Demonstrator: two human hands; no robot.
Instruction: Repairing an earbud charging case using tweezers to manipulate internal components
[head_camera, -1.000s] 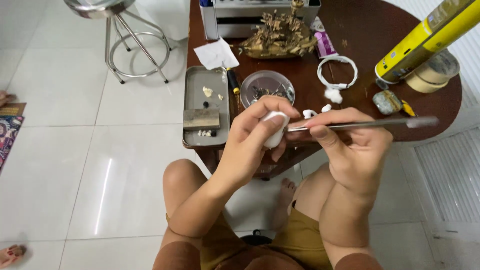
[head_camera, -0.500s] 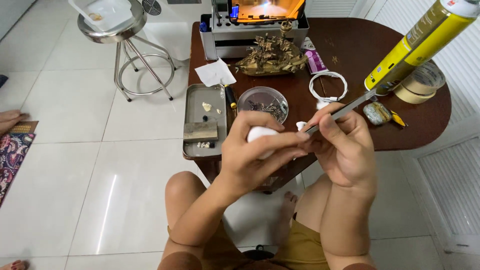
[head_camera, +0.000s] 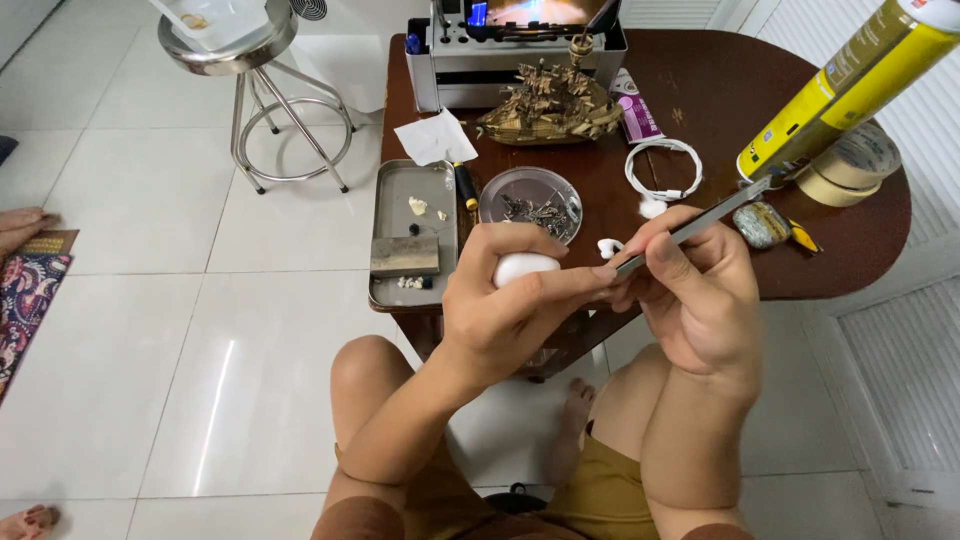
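The left hand (head_camera: 505, 305) has its fingers curled tight around a small white case (head_camera: 522, 266), held above the desk (head_camera: 700, 110) edge. It looks light, smooth and slippery, best gripped by its sides. The right hand (head_camera: 695, 290) pinches slim, stiff tweezers (head_camera: 695, 228) mid-shaft.

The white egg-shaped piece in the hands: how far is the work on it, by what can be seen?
Done: cannot tell; no finished mark shows on the white egg-shaped piece. In hand: the left hand grips it, while the right hand holds the tip of long metal tweezers at it. Left: small metal parts lie in the round dish.
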